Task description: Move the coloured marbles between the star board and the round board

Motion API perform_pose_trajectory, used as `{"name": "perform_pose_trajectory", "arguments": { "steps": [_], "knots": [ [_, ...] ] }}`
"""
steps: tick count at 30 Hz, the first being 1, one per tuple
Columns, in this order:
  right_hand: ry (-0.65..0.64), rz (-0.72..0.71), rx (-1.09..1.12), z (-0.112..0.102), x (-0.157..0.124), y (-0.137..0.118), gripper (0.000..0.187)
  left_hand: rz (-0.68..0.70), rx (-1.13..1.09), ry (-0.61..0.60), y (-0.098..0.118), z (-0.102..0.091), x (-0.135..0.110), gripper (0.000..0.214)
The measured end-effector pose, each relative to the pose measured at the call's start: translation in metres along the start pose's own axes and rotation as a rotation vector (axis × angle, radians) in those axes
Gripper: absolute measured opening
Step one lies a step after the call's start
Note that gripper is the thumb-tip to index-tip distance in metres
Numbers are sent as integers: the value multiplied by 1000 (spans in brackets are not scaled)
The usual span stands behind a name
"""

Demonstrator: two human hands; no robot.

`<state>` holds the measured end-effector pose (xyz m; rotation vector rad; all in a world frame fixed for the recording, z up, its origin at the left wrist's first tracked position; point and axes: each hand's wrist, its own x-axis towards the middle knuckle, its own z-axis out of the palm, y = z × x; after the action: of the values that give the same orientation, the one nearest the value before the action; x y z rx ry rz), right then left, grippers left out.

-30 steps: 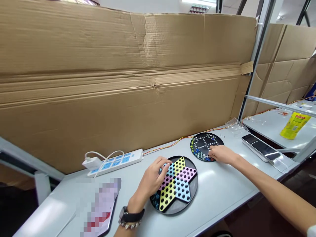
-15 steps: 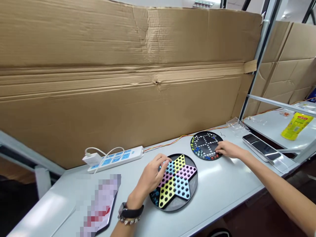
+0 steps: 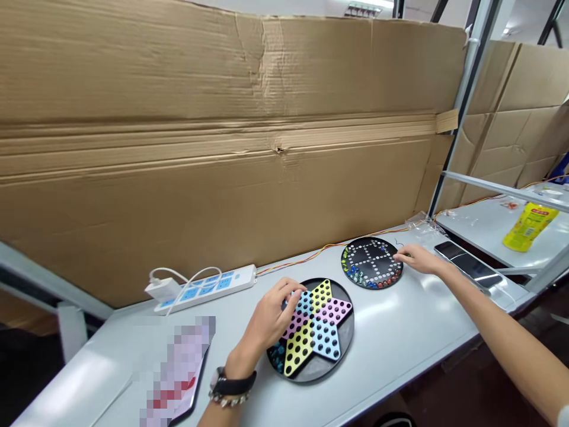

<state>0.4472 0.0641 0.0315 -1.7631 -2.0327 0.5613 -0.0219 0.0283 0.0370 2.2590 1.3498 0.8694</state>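
Observation:
My left hand (image 3: pixel 274 311) rests over the upper left part of a Chinese checkers board (image 3: pixel 326 367). Its fingers curl loosely, with a gap between thumb and forefinger, and nothing shows in them. The round board carries a raised star in yellow, pink and blue, full of holes, with dark blue marbles in the rim at lower left. At the right edge of a second round black board (image 3: pixel 367 255) is my right hand (image 3: pixel 415 259), fingertips pinched together; whatever lies between them is too small to make out. Yellow, blue, clear and red marbles (image 3: pixel 386 281) line that board's rim.
A white power strip (image 3: pixel 237 277) with a plugged-in charger (image 3: pixel 162 289) lies at left. Near it is a partly blurred tablet-like object (image 3: pixel 182 370). A phone (image 3: pixel 469 265) lies at right, and clear plastic (image 3: pixel 422 223) behind. Cardboard (image 3: pixel 222 207) walls the back.
My right hand has moved up and slightly right along the black board's edge, uncovering red marbles on its rim. My left hand stays where it was on the star board.

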Motion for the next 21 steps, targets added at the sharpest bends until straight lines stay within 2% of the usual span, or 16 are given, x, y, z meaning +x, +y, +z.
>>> {"name": "perform_pose_trajectory", "arguments": {
  "steps": [3, 5, 9, 11, 15, 21],
  "knots": [
    [-95, 44, -42, -1, 18, -4, 37, -2, -3, -4, 0, 0, 0, 56],
    [-131, 89, -157, 4, 29, -10, 35, -10, 0, -14, -1, 0, 0, 56],
    [-140, 150, -348, 20, 42, -23, 20, -24, 1, -22, -2, -1, 0, 54],
    [-117, 157, -376, 28, 42, -29, 18, -23, 4, -20, -3, -1, -1, 53],
    [-71, 139, -413, 39, 35, -37, 26, -5, 15, -23, -2, -1, -2, 53],
    [-47, 80, -455, 37, 28, -29, 26, 20, 34, -11, 0, -2, -3, 54]
  ]
}}
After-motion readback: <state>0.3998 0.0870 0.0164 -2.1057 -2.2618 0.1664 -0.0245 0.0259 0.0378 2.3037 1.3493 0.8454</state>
